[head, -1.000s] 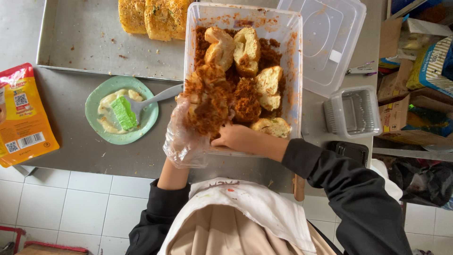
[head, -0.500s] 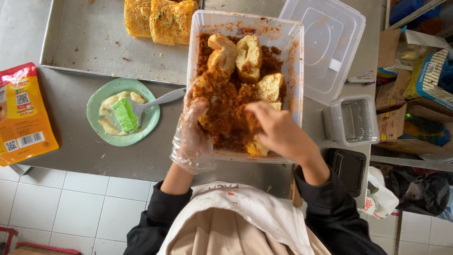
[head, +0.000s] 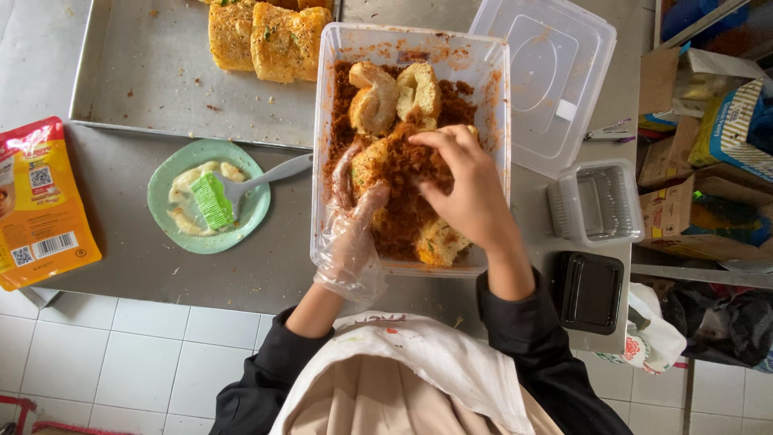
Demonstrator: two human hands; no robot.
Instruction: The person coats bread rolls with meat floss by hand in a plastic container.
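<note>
The person is wearing a black long-sleeved top, both sleeves pushed up to the forearms, under a beige apron with a white, lightly stained bib. The left hand (head: 354,229) is wearing a loose, crinkled clear plastic glove; the right hand (head: 463,189) is going bare.

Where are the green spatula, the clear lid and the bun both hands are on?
green spatula (head: 212,200), head view, on its green blade over the plate.
clear lid (head: 554,76), head view, on its flat middle.
bun (head: 396,161), head view, on its crumb-coated top between the hands.
</note>
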